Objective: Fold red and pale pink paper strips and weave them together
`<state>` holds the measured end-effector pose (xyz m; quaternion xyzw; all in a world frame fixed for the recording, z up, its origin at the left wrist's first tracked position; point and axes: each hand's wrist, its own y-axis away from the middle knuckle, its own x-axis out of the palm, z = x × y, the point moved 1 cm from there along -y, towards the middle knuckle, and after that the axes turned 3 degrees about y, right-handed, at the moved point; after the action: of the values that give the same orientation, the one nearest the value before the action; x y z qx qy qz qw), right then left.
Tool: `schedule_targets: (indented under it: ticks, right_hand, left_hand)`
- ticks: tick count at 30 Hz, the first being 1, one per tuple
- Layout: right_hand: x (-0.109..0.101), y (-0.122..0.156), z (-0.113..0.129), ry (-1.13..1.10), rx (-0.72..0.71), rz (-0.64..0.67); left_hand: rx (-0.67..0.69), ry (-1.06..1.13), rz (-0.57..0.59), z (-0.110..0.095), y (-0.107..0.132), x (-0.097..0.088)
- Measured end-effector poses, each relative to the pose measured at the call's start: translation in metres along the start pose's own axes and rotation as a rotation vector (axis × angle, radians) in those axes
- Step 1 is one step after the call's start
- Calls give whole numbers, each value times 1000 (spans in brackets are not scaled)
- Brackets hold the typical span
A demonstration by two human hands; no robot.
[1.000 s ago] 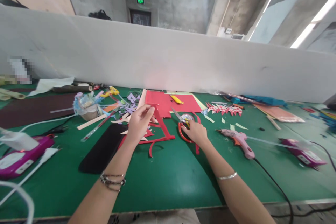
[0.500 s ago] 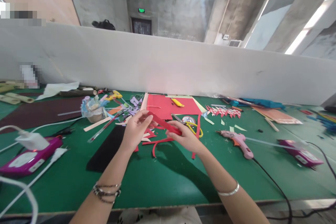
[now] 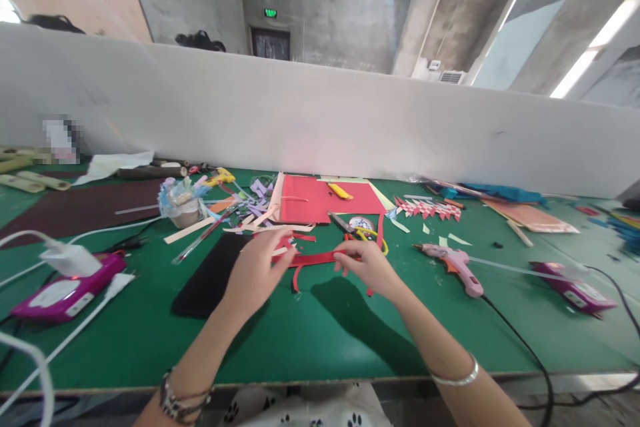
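My left hand [image 3: 257, 270] and my right hand [image 3: 367, 265] each pinch an end of a red paper strip [image 3: 313, 258], stretched level between them just above the green table [image 3: 320, 333]. More red paper offcuts [image 3: 299, 272] hang and lie under the strip. Scissors with red and yellow handles [image 3: 356, 230] lie just beyond my right hand, next to a small round tape roll [image 3: 361, 222]. A red paper sheet [image 3: 320, 200] lies further back with a yellow cutter [image 3: 340, 191] on it.
A pink glue gun [image 3: 453, 265] with a black cord lies right of my hands. A black sheet [image 3: 210, 277] lies to the left. Purple devices [image 3: 65, 290] [image 3: 575, 287] sit at both sides. Paper scraps [image 3: 250, 197], a small cup [image 3: 181, 203] and a white partition [image 3: 320, 127] are behind.
My right hand left the scissors on the table and took the free end of the red strip. Both hands then lowered the strip and pulled it level.
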<state>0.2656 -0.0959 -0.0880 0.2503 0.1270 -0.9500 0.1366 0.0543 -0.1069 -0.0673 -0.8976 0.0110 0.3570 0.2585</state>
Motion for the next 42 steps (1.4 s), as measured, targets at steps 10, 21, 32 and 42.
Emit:
schedule_targets:
  ticks: [10,21,32,42]
  right_hand:
    - [11,15,-9,-5,35,93]
    - [14,17,-7,-135,103,100]
    - [5,17,-17,-180,148,115]
    - [5,16,-15,-39,100,38]
  left_hand:
    - [-172,200,543,-14,17,32]
    - [-289,476,726,-9,15,46]
    - [-309,403,715,6,17,41]
    - [-333,395,728,3,20,39]
